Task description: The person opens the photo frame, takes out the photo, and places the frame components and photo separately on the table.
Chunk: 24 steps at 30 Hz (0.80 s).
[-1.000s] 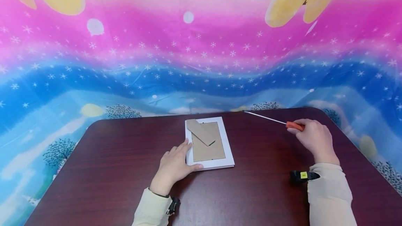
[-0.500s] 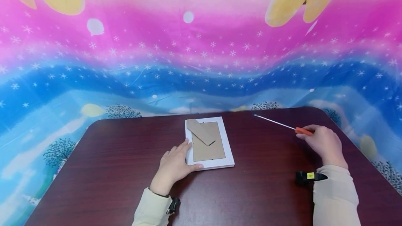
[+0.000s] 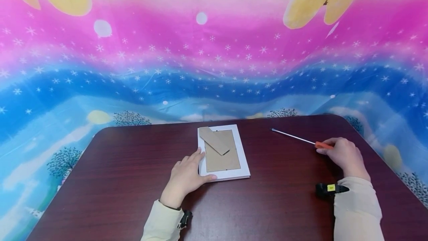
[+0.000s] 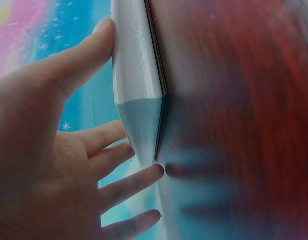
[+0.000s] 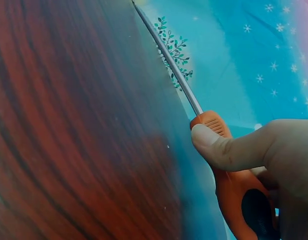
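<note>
A white picture frame [image 3: 245, 159] lies back side up on the table, its brown backing board [image 3: 214, 163] and slanted stand leg [image 3: 214, 140] showing. My left hand [image 3: 185, 174] rests at the frame's near-left corner, thumb along the near edge and fingertips against the left side. In the left wrist view those fingers [image 4: 133, 185] are spread and fairly straight. At the right, my right hand [image 3: 346, 155] holds a screwdriver [image 3: 297, 137] by its orange handle, the shaft pointing left and away. The right wrist view shows the thumb [image 5: 229, 150] pressed on the handle.
The dark red wooden table [image 3: 133, 181] has rounded far corners. Behind it hangs a pink and blue patterned cloth [image 3: 214, 66], close to the table's far edge. Each wrist wears a black strap.
My right hand has moved right with the screwdriver, then slightly down, and the screwdriver's tip has come nearer. The left hand and the picture frame have stayed in place.
</note>
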### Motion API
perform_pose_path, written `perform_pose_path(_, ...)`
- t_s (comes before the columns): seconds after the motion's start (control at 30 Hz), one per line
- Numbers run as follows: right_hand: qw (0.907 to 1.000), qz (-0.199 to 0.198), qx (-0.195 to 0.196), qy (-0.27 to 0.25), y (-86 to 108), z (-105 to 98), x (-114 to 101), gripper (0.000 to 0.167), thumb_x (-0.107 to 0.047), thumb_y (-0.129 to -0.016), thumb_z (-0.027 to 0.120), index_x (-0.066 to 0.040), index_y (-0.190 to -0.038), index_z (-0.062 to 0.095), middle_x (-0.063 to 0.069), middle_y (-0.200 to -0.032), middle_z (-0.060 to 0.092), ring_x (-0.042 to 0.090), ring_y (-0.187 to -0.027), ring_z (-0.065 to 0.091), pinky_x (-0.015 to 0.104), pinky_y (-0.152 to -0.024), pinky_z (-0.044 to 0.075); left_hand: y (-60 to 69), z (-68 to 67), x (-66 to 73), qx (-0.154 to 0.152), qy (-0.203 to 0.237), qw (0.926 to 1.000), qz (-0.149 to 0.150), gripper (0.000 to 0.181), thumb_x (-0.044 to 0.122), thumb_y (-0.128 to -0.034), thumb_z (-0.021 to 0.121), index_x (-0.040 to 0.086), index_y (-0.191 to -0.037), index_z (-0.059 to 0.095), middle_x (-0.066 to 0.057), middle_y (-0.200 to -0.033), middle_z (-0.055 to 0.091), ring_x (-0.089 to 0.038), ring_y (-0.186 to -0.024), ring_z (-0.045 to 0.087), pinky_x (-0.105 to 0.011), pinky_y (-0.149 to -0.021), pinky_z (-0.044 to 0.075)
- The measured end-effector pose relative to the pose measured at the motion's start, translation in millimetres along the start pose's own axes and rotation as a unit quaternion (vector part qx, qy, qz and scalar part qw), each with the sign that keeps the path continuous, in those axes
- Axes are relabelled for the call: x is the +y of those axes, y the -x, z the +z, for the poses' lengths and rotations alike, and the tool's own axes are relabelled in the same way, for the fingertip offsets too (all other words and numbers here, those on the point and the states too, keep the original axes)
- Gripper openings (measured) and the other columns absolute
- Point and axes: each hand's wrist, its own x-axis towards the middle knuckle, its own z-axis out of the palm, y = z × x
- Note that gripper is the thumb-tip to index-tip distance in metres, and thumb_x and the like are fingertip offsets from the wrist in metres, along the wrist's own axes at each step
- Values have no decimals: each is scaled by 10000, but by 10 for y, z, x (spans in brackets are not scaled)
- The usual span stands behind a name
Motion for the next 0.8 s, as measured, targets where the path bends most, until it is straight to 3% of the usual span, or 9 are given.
perform_pose_path(0.4, 9985, 198, -510, -99, -14, 26, -12, 484, -250, -896, 740, 151, -1140, 621, 327, -1030, 610, 346, -773, 538, 496, -699, 467, 5, 10, 6, -18, 40, 10000, -50, 891, 612, -783, 743, 112, -1473, 486, -57, -1571, 365, -370, -1349, 431, -593, -1062, 344)
perform_pose_path(0.6, 9982, 212, -560, -87, -17, 33, -37, 462, -216, -916, 714, 152, -1172, 602, 335, -1053, 600, 353, -786, 539, 506, -709, 472, 0, 8, 0, -39, 15, 10000, -39, 888, 612, -787, 738, 113, -1476, 483, -59, -1572, 364, -382, -1352, 427, -595, -1062, 343)
perform_pose_path(0.8, 9991, -113, -402, -71, -17, 10, -154, 389, -194, -946, 675, 117, -1173, 621, 339, -1107, 609, 428, -891, 576, 589, -777, 470, -9, 12, 0, -52, 27, 10000, -17, 892, 612, -793, 733, 111, -1483, 472, -61, -1578, 352, -385, -1360, 417, -595, -1072, 334)
